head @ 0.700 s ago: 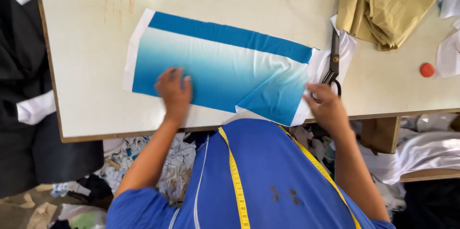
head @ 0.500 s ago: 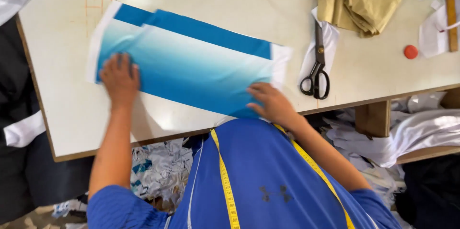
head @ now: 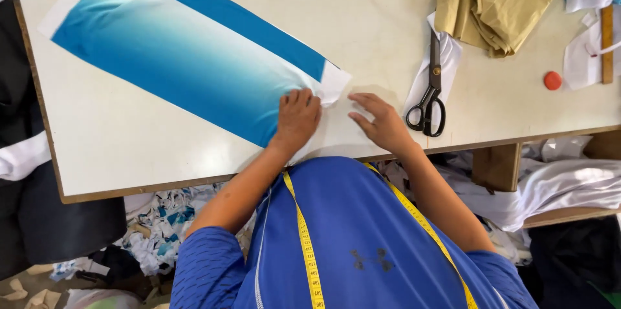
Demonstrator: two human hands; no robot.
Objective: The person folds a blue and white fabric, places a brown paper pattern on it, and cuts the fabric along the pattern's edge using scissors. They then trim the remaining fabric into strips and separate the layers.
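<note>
Left hand [head: 296,118] presses flat, fingers spread, on the blue fabric panel [head: 187,57]; right hand [head: 383,123] lies open beside it, empty. Uneven pressure could wrinkle the panel's corner.

A tailoring workshop here: cut fabric [head: 194,57] on the bench [head: 116,154], scissors [head: 429,92], tape measure [head: 307,244], scraps [head: 158,231] littering the floor.

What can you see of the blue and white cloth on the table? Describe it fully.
The cloth is a long flat piece, fading from deep blue to white, with white end strips. It lies slanted on the pale table, its far corner folded over. The left hand presses its near end; the right hand rests on the table beside it.
</note>
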